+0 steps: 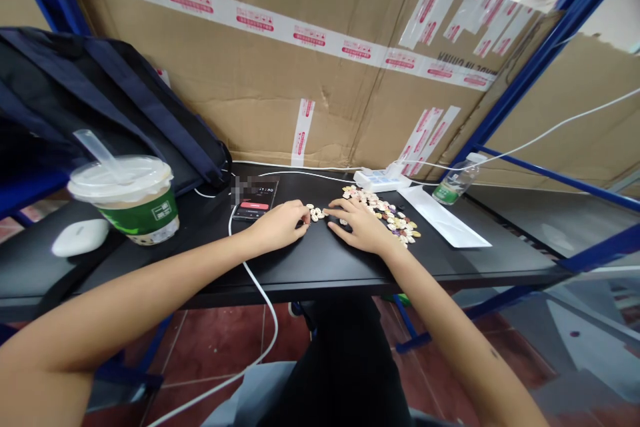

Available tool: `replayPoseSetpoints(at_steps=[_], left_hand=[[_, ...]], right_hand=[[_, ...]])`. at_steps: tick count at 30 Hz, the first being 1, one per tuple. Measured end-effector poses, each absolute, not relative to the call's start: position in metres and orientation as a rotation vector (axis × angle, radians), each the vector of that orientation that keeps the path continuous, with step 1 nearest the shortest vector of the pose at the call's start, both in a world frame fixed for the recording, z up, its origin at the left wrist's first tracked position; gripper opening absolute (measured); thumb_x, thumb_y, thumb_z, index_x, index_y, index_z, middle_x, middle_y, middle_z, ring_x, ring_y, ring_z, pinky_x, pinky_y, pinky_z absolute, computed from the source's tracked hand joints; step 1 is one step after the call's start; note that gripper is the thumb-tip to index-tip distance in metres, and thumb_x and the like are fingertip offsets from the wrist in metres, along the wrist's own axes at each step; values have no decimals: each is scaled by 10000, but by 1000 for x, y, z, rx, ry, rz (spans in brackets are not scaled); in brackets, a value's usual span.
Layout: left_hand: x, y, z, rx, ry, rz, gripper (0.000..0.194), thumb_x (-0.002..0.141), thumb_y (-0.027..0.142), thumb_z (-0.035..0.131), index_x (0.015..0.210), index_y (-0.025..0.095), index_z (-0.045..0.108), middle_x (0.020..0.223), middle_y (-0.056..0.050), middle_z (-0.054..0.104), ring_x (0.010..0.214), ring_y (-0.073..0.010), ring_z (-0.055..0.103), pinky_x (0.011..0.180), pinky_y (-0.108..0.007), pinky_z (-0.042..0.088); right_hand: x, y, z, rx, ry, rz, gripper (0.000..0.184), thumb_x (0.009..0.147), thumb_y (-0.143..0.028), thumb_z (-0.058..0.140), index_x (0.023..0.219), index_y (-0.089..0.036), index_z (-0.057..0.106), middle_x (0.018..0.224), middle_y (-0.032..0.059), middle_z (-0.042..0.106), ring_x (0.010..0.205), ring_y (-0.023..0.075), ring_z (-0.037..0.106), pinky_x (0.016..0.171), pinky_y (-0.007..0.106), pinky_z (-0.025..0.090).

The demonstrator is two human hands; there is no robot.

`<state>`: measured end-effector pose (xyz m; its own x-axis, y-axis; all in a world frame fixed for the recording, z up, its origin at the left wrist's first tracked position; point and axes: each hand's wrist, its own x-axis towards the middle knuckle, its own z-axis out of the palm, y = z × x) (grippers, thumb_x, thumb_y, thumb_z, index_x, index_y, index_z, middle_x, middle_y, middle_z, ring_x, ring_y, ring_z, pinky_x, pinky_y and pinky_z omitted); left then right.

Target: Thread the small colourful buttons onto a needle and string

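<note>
My left hand (281, 225) rests on the black tabletop with its fingers curled in. Whatever its fingertips may hold is hidden. Right beside them lies a small cluster of pale oval button-like pieces (317, 214). On the other side of this cluster, my right hand (361, 225) is palm down with its fingers spread, fingertips close to the pieces. A few more pieces show under and between its fingers. Behind and to the right of it spreads a larger loose pile of the same small pieces (390, 210), in white, pink, yellow and dark colours.
Left of my hands lie a phone (256, 200), a lidded drink cup (133, 203) with a straw, a white earphone case (80, 238) and a backpack (125, 93). A power strip (381, 180), white paper (443, 217) and bottle (457, 180) stand right. A white cable (260, 287) crosses the table edge.
</note>
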<state>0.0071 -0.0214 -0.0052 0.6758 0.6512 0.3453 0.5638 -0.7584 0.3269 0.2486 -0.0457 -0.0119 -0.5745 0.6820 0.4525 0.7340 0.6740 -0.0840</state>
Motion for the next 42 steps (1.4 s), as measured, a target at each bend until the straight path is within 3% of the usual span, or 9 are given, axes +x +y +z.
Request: replayPoseSetpoints(at_steps=[9, 19, 34, 42], left_hand=[[10, -23, -4, 2585, 913, 694, 48, 798, 179, 605, 832, 168, 636, 836, -41, 639, 775, -170, 608, 735, -281, 470], [15, -22, -8, 2254, 692, 842, 127, 790, 227, 669, 880, 139, 657, 843, -37, 671, 744, -129, 646, 723, -245, 537], [15, -25, -5, 2212, 637, 920, 143, 804, 258, 694, 860, 127, 684, 851, -48, 680, 772, -136, 658, 780, -262, 558], [16, -25, -5, 2242, 634, 963, 101, 794, 219, 687, 842, 131, 681, 840, -35, 668, 760, -130, 662, 767, -254, 560]], right_hand=[[247, -51, -14, -895, -2394, 146, 114, 906, -215, 575, 896, -228, 688, 1043, 62, 734, 994, 220, 664, 937, 408, 495], [239, -58, -13, -809, -2210, 387, 177, 908, -374, 622, 972, -234, 710, 985, 62, 732, 883, 201, 675, 827, 356, 559], [240, -59, -14, -790, -2132, 315, 147, 875, -354, 679, 960, -243, 725, 969, 65, 736, 920, 228, 683, 859, 388, 563], [239, -60, -14, -785, -2108, 379, 193, 894, -327, 640, 1042, -223, 708, 1013, 68, 719, 902, 196, 693, 824, 340, 597]])
